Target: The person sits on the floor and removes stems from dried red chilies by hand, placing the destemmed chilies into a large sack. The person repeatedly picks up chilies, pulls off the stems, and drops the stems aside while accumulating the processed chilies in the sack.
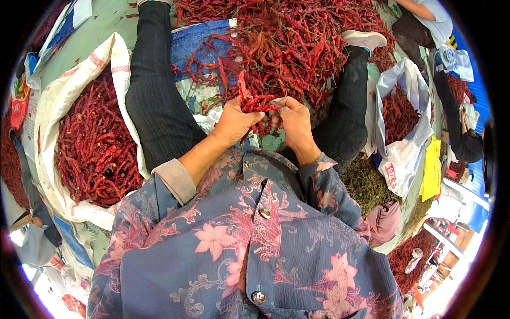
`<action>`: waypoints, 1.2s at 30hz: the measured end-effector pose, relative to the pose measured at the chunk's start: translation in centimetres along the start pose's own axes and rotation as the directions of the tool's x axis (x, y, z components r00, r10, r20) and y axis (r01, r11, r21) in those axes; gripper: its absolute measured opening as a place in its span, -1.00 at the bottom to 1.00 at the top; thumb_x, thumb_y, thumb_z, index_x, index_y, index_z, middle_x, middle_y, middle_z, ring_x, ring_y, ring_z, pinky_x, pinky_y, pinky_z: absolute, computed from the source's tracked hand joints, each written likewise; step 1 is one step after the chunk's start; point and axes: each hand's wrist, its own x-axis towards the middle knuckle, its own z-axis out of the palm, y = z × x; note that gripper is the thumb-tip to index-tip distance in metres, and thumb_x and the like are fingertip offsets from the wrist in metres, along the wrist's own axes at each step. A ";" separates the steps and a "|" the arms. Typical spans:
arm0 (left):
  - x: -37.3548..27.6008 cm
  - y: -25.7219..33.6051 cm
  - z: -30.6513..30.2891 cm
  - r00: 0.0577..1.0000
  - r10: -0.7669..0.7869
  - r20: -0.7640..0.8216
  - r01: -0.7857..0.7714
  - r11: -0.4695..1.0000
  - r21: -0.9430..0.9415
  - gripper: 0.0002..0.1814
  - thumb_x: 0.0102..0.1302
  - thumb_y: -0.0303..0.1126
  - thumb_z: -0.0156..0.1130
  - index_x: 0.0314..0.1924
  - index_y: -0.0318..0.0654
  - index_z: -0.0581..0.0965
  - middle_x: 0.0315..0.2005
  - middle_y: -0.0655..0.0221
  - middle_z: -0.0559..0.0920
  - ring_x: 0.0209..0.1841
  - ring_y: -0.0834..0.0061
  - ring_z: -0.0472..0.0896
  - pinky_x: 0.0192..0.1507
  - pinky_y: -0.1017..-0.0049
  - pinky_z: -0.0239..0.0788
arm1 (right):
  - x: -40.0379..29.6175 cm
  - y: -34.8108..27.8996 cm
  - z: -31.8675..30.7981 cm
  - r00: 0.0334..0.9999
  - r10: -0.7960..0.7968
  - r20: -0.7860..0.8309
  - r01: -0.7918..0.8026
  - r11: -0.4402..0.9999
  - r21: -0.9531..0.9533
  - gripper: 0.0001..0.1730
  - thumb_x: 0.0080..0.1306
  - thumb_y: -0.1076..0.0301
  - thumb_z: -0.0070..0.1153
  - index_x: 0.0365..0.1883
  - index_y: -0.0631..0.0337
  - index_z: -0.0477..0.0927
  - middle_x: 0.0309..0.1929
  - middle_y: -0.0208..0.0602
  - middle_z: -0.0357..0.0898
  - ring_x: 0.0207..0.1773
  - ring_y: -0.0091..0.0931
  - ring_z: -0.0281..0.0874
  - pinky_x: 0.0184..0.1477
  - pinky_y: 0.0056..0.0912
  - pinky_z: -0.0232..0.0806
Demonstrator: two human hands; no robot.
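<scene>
Several dried red chili peppers (255, 103) form a small bunch between my hands, tips pointing up and to the right. My left hand (236, 121) holds the bunch, its thumb across the front. At the bunch's right end is my right hand (294, 119), with a small metal blade or scissor-like tool (277, 104) between thumb and fingers; its exact kind is unclear. Beyond both hands, a large heap of dried red chilies (295, 52) with some green stems spreads over the floor between my outstretched legs. Part of it lies on a blue and white sheet (207, 44).
An open white woven sack (51, 159) of chilies stands at my left. A white plastic bag (384, 103) with chilies is at my right, near a pile of stems (364, 181) and a yellow bag (431, 169). Other people sit at both sides.
</scene>
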 end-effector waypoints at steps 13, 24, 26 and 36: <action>0.9 -0.4 -1.0 0.980 -0.047 -0.193 0.021 0.991 -0.135 -0.79 0.16 -0.60 0.15 -0.16 -0.38 0.48 -0.39 0.28 0.62 -0.35 0.47 0.59 -0.26 0.45 0.46 | 0.0 2.6 -7.1 0.844 -0.381 0.377 0.481 0.227 -0.847 -0.67 0.01 0.56 -0.03 -0.20 0.23 0.53 -0.36 -0.08 0.57 -0.40 -0.19 0.53 -0.39 -0.12 0.34; 0.7 0.4 -0.5 0.978 -0.091 -0.188 0.034 0.958 -0.284 -0.85 0.17 -0.59 0.12 -0.22 -0.36 0.48 -0.44 0.28 0.59 -0.38 0.39 0.59 -0.28 0.40 0.48 | -2.9 2.2 0.7 0.977 0.133 0.167 -0.109 0.983 -0.145 -0.86 0.28 0.51 -0.10 -0.36 0.37 0.51 -0.56 -0.41 0.46 -0.63 -0.62 0.35 -0.59 -0.53 0.23; 0.5 0.4 -0.8 0.975 -0.119 -0.188 0.050 0.941 -0.335 -0.86 0.17 -0.59 0.12 -0.23 -0.37 0.48 -0.45 0.26 0.59 -0.40 0.36 0.59 -0.30 0.38 0.49 | -3.1 2.2 0.7 0.973 0.036 0.230 0.015 0.976 -0.216 -0.87 0.27 0.50 -0.09 -0.36 0.35 0.51 -0.57 -0.42 0.45 -0.63 -0.63 0.35 -0.58 -0.52 0.23; -0.3 1.8 1.8 0.945 0.300 0.131 -0.327 0.875 0.357 -0.67 0.03 -0.69 0.19 -0.19 -0.31 0.37 -0.37 0.47 0.45 -0.32 0.69 0.44 -0.22 0.63 0.33 | 0.2 7.3 -4.7 0.953 -0.145 0.265 0.298 0.606 -0.738 -0.82 0.02 0.47 -0.07 -0.41 0.28 0.53 -0.64 -0.12 0.45 -0.55 -0.19 0.44 -0.45 -0.22 0.29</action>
